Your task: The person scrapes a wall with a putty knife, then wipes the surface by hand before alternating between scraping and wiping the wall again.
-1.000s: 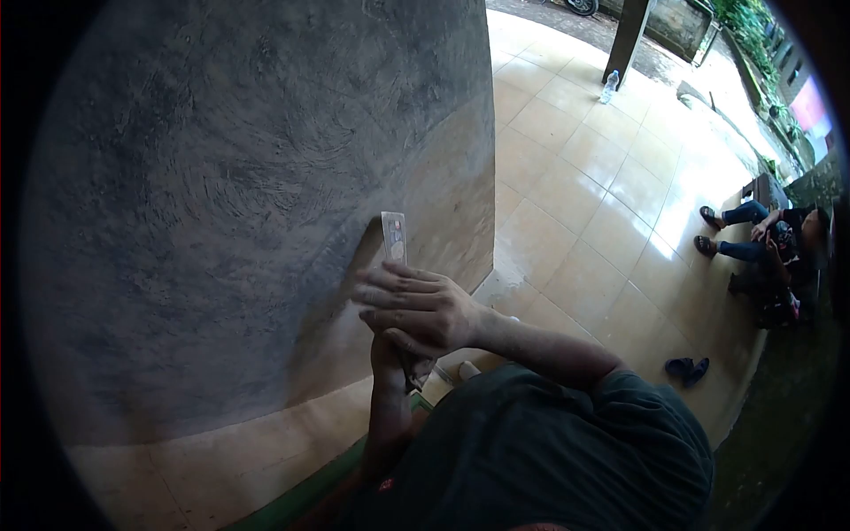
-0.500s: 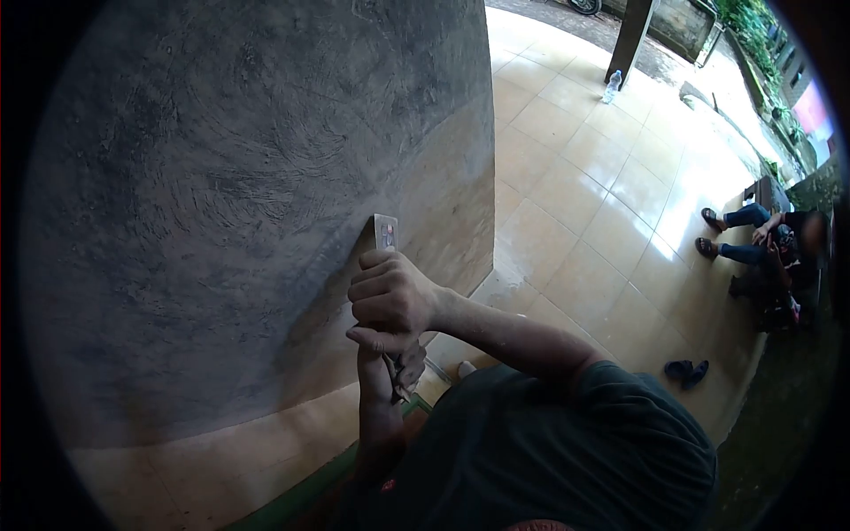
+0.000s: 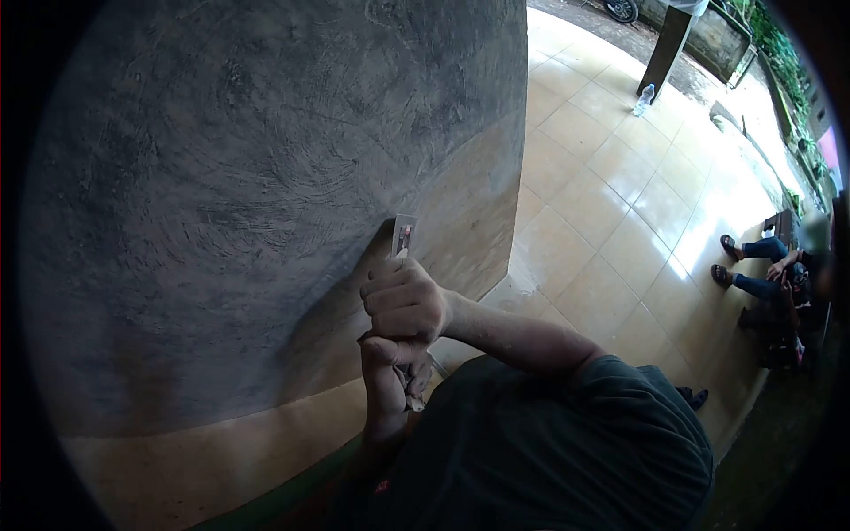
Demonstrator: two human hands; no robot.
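Note:
My right hand (image 3: 405, 303) is closed in a fist around what looks like a plastering trowel; its handle is hidden in the fist. The flat end of the trowel's blade (image 3: 405, 232) sticks out above my knuckles, close to the grey wall (image 3: 221, 221). My left hand (image 3: 394, 376) is directly below the right, touching its underside. Its fingers are curled and smeared with grey; what they hold is mostly hidden. Swirling marks cover the dark, rough upper part of the wall, while a lighter brownish band runs along its lower part.
The wall ends at a vertical edge beside a tiled floor (image 3: 602, 203). A clear plastic bottle (image 3: 644, 100) stands near a post (image 3: 666, 55). At the far right a person (image 3: 779, 270) sits in jeans and sandals. Dark footwear (image 3: 698, 398) lies partly hidden behind my shoulder.
The view has swung slightly left, so wall edge, bottle and seated person appear farther right. Both hands stay together, the left now higher against the right. The trowel's blade still points up along the wall.

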